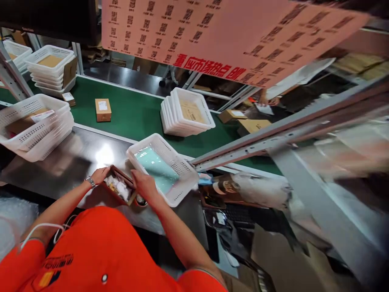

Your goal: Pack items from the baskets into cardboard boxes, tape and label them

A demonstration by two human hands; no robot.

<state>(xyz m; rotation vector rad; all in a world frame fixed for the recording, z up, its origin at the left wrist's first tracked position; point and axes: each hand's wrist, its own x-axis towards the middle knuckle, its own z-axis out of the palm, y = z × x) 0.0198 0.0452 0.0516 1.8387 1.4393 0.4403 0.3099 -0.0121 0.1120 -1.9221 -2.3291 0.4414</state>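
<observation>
A small open cardboard box (133,197) rests on the metal bench in front of my body, its flap raised on the far side. Crumpled white packing and something yellowish (120,188) fill it. My left hand (101,175) grips the box's left end. On the other side, my right hand (144,185) has its fingers closed at the box's right end, partly hiding it. Just beyond my right hand sits a white plastic basket (185,178) with a flat, shiny teal package (158,168) in it. A round object (141,200), probably a tape roll, lies beside the box.
Behind the bench runs a green conveyor (130,115) with a small labelled carton (103,110) and stacked white baskets (190,113). More baskets (36,125) stand at left. A metal post (231,154) slants across the right. A pink code sheet (231,36) hangs overhead. Another person's hands (269,99) show far right.
</observation>
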